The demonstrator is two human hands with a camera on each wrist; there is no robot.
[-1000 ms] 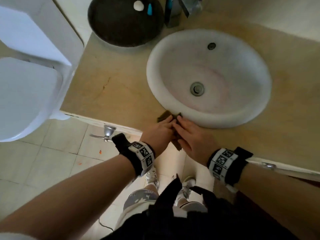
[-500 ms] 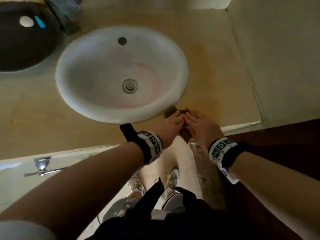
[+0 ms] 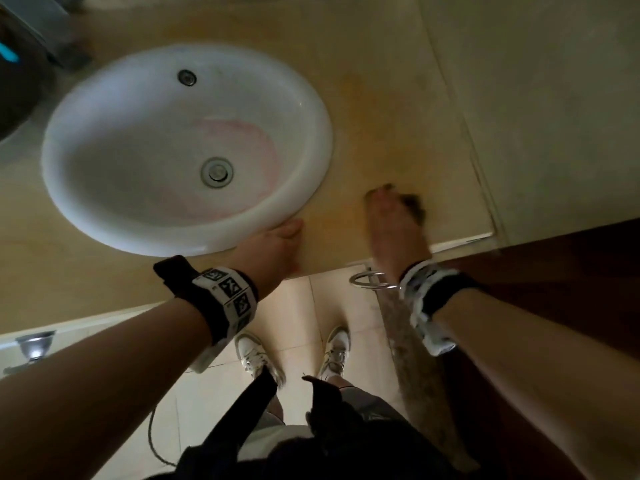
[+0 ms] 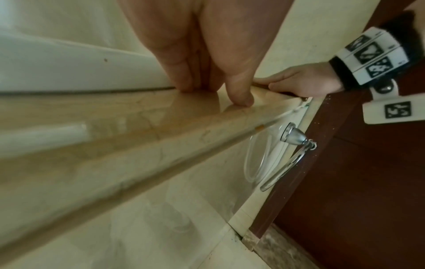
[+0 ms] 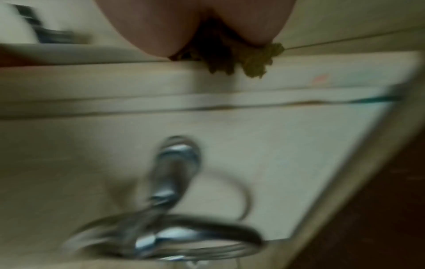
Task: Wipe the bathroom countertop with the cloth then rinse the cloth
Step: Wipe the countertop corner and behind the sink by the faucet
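your left hand [image 3: 277, 247] rests on the beige stone countertop [image 3: 398, 109] right at its front edge, just beside the near rim of the white oval sink [image 3: 304, 188]; in the left wrist view its fingers [image 4: 239, 94] lie fairly straight with the tips pressed down on the polished surface, and it holds nothing. your right hand [image 3: 394, 223] is further to the right on the same counter, well apart from the left one, between the sink and the wall panel [image 3: 554, 98], and it is blurred in the head view. under it sits the dark brownish cloth [image 3: 414, 204], pressed against the countertop near the front right corner; a bit of it sticks out past the fingers. in the right wrist view the cloth [image 5: 253, 60] bunches out from beneath the palm, looking olive and crumpled. the left wrist view shows the thumb lying over the cloth's edge, so the hand has hold of it, though how tightly the fingers curl you cannot tell from the blur. below the counter edge a chrome towel ring [image 4: 287, 156] hangs on the front panel, beside a dark wooden door [image 3: 571, 289]. both wrists carry black bands with printed markers. your white sneakers [image 3: 252, 351] stand on the pale tiled floor [image 3: 304, 306].
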